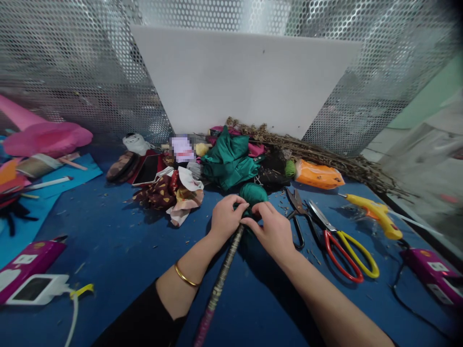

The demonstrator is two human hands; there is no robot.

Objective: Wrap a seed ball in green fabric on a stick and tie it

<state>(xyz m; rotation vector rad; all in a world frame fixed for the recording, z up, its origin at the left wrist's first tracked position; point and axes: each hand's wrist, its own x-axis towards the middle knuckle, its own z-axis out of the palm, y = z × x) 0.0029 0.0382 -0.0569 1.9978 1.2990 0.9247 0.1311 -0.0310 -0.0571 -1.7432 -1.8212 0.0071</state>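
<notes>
My left hand (pixel 227 215) and my right hand (pixel 273 229) meet over the blue table, fingertips pinched close together on dark green fabric (pixel 254 193). The fabric bulges in a rounded bundle beyond my fingers, and a darker part hangs below my right hand. A long wrapped stick (pixel 224 270), silvery with a purple lower end, runs from under my fingers toward the near edge. Its top end is hidden by my hands and the cloth. Whether thread is also between my fingers is too small to make out.
Black-handled shears (pixel 299 212) and red-and-yellow-handled scissors (pixel 343 246) lie right of my hands, with a yellow glue gun (pixel 378 214) beyond. More green cloth (pixel 229 161), crumpled patterned fabric (pixel 157 193), an orange packet (pixel 318 174) and dried stems (pixel 311 147) line the back.
</notes>
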